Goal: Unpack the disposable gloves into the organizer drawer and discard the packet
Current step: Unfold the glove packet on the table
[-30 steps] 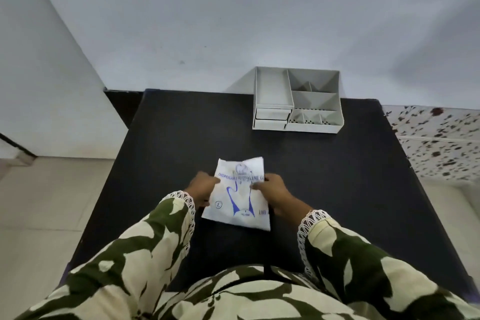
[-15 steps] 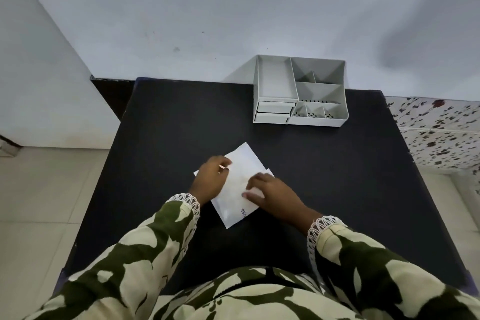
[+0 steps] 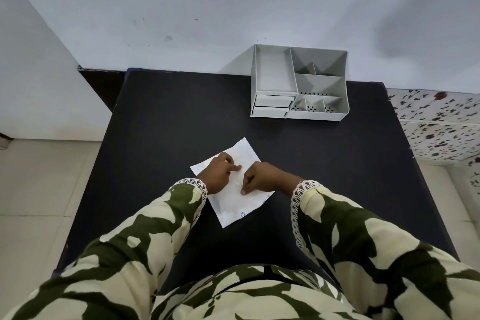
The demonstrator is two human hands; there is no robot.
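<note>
Glove packet [image 3: 232, 184] now flipped blank-side up on table [image 3: 161, 122]; left hand [image 3: 220, 171] and right hand [image 3: 259, 176] both pressing it flat, unopened.

White packet [image 3: 235, 205] with blue print, black table [image 3: 181, 117], pale grey organizer [image 3: 298, 83], green-and-cream patterned sleeves [image 3: 161, 215].

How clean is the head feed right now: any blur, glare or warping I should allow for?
Head view: sharp on both hands and the packet; no glare on the matte black table; wide-angle bending toward the edges; soft shadow on the wall beside the organizer.
</note>
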